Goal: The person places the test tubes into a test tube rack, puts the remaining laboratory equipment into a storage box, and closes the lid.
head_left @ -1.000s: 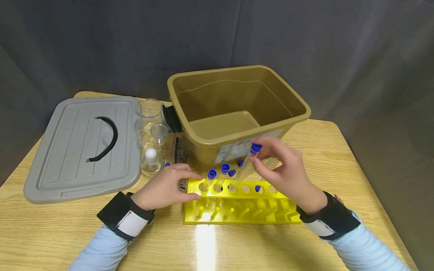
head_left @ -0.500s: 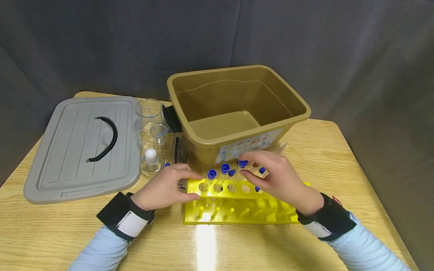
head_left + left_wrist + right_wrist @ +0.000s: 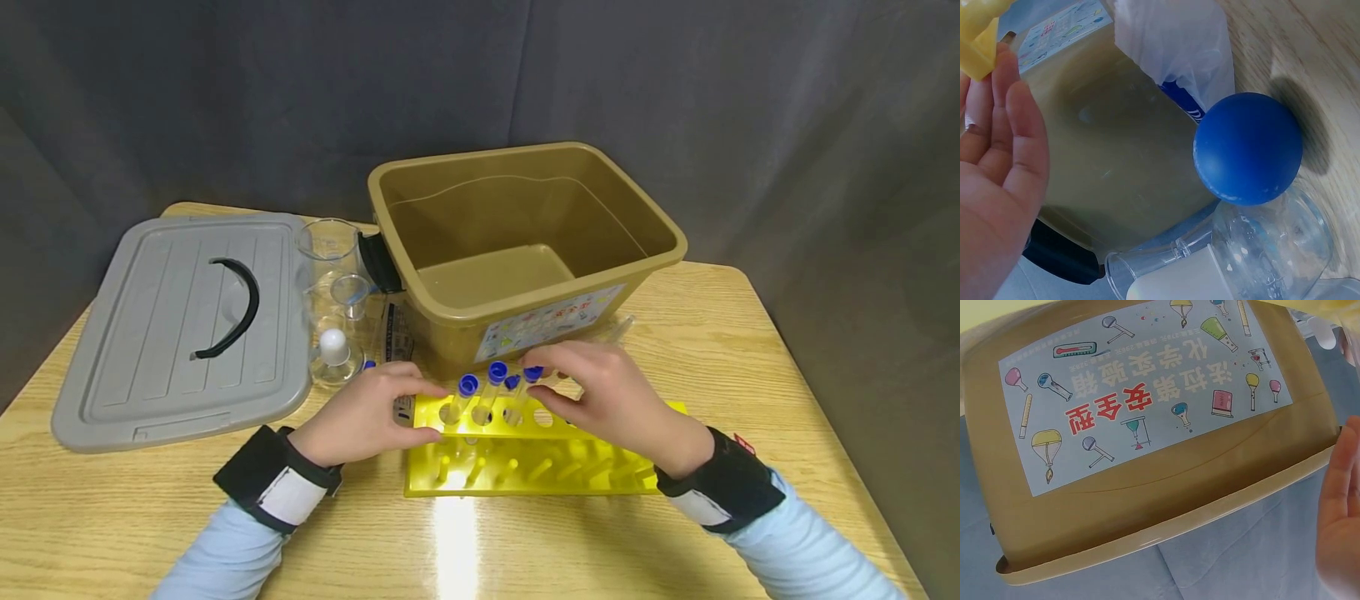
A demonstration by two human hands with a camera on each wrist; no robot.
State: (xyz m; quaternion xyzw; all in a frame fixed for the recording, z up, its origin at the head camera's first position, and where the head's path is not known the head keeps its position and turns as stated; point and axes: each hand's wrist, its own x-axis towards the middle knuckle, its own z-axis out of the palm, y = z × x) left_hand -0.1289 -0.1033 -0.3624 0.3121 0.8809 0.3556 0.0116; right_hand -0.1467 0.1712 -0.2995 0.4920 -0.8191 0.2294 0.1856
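a dark gray curtain (image 3: 315, 100) backs the wooden tabletop (image 3: 360, 533), glare streaking its near middle; its near edge is cut off, and wood shows between the rack and the right edge. the tan bin (image 3: 450, 337) stands towards the back, its far wall near the curtain. the gray lid (image 3: 165, 333) lies on the left, well apart from the rack. the yellow rack (image 3: 585, 487) sits before the bin, its right end partly hidden. the left hand (image 3: 367, 417) grips its left end, fingers and thumb closed on it. the right hand (image 3: 611, 400) pinches a blue-capped tube (image 3: 525, 390), tilted in the third hole from the left; whether it reaches the base is unclear. clear glassware (image 3: 326, 287), overlapping and hard to separate, stands between lid and bin. two capped tubes (image 3: 462, 404) lean in the first two holes.
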